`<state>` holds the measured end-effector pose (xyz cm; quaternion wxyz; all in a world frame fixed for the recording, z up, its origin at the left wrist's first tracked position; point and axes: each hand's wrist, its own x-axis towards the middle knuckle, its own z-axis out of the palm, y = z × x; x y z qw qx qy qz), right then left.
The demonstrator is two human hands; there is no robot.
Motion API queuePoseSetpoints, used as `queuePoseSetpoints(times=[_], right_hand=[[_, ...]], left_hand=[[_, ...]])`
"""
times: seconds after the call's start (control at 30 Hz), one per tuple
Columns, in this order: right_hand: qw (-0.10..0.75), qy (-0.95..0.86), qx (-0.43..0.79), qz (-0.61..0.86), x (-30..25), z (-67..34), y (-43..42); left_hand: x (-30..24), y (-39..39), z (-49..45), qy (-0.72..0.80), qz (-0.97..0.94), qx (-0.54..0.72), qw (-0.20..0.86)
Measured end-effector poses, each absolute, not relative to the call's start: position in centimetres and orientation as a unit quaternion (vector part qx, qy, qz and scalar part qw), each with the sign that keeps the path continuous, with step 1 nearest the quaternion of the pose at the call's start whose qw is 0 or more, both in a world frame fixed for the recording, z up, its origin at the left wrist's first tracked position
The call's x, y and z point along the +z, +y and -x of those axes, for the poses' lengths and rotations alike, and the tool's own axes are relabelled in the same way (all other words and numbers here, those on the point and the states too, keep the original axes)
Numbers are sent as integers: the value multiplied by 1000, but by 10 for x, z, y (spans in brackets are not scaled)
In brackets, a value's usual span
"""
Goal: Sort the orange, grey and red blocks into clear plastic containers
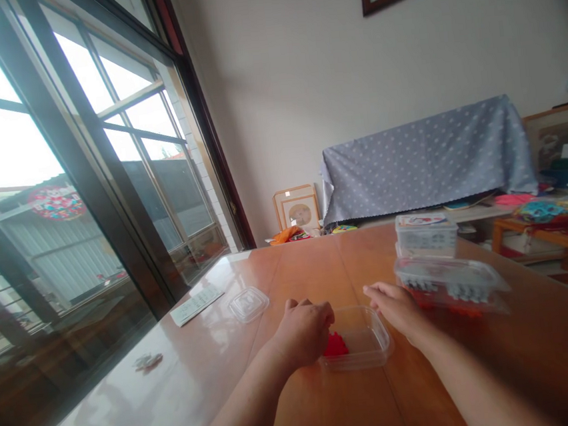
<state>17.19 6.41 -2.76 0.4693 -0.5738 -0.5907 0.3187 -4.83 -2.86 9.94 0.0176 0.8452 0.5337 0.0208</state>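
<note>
My left hand [303, 332] hangs curled over the left rim of a shallow clear plastic container [371, 355], and its fingers hide whatever lies under them. A crumpled red piece [335, 345] lies in the container, right by that hand. My right hand [396, 308] rests with its fingers extended just past the container's upper right corner. Beside it, a clear lidded box [451, 284] with red contents lies tilted, and a second lidded plastic box [425, 235] stands behind it.
The wooden table [333, 412] has a glossy top. A clear plastic lid [248, 304] and a pale printed card [197, 304] lie to the left by the window [132, 154]. A low side table with colourful cloth [555, 210] stands at the right.
</note>
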Motion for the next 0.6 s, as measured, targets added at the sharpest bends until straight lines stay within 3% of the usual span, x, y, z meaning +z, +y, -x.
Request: queuePoseSetpoints(times=[0.6], right_hand=[[471, -596, 303, 575, -31, -174, 67]], left_hand=[[61, -22, 51, 438, -897, 17, 52]])
